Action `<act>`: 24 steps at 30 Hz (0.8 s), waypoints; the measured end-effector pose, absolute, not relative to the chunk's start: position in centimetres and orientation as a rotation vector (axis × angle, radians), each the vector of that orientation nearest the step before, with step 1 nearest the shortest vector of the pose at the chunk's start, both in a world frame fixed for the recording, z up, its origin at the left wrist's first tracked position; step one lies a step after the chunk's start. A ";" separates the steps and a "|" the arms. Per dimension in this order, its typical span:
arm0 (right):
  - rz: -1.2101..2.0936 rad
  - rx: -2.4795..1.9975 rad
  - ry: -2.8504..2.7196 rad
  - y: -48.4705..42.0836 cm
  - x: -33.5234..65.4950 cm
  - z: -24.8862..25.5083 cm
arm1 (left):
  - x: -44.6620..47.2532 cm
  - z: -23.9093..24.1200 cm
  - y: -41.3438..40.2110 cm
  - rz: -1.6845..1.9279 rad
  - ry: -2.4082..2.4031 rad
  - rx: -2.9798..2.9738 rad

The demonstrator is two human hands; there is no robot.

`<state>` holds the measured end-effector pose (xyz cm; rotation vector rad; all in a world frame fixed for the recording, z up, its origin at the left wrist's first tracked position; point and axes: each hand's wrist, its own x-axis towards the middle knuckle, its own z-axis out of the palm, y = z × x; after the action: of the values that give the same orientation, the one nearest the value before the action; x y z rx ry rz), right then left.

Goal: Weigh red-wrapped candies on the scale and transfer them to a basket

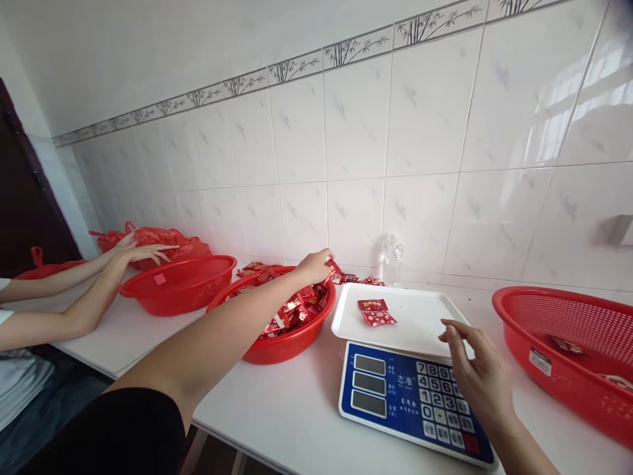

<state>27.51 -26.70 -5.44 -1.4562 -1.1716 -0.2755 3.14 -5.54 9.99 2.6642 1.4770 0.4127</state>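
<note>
Red basket point(281, 349) of packets point(297, 310) sits on the surface point(297, 422), scale point(390, 389) just right of it. Left hand point(316, 264) curls at the basket's far rim, can't tell its grip. Right hand point(477, 376) hovers over the scale's keys, grip wide and empty, near the tray point(420, 316).

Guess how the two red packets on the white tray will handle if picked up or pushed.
Probably light and floppy: the packets look thin and flat. They would likely slide rather than roll, since they lie flat on the smooth tray. Their wrappers look like film, so they may be slippery to pinch.
</note>
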 end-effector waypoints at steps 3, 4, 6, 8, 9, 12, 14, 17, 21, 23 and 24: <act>-0.266 -1.454 -1.161 -26.7 27.4 -5.4 | 5.3 8.7 -6.8 0.320 1.327 2.649; -0.265 -1.447 -1.163 -26.7 27.4 -5.4 | 6.1 7.9 -7.3 0.277 1.289 2.651; -0.271 -1.436 -1.170 -26.6 27.4 -5.4 | 7.7 6.2 -8.5 0.196 1.219 2.664; -0.276 -1.436 -1.174 -26.5 27.5 -5.4 | 9.1 4.7 -9.5 0.129 1.136 2.688; -0.276 -1.438 -1.173 -26.4 27.5 -5.5 | 9.8 4.1 -9.9 0.099 1.097 2.701; -0.250 -1.440 -1.162 -26.3 27.6 -5.6 | 11.4 2.7 -11.0 0.029 1.029 2.736; -0.223 -1.441 -1.155 -26.3 27.6 -5.6 | 12.2 2.0 -11.6 -0.005 1.009 2.761; -0.193 -1.445 -1.145 -26.3 27.5 -5.7 | 13.1 1.3 -12.4 -0.024 0.926 2.798; -0.214 -1.451 -1.133 -26.4 27.5 -5.7 | 13.7 1.4 -12.7 0.084 0.703 2.828; -0.228 -1.459 -1.129 -26.5 27.5 -5.6 | 13.3 2.1 -12.0 0.245 0.695 2.865; -0.232 -1.466 -1.127 -26.6 27.6 -5.6 | 12.9 2.6 -11.3 0.334 0.735 2.882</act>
<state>27.56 -26.55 -5.58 -1.4665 -1.1270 -0.2316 12.92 -11.28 2.63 2.8820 0.7345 0.3342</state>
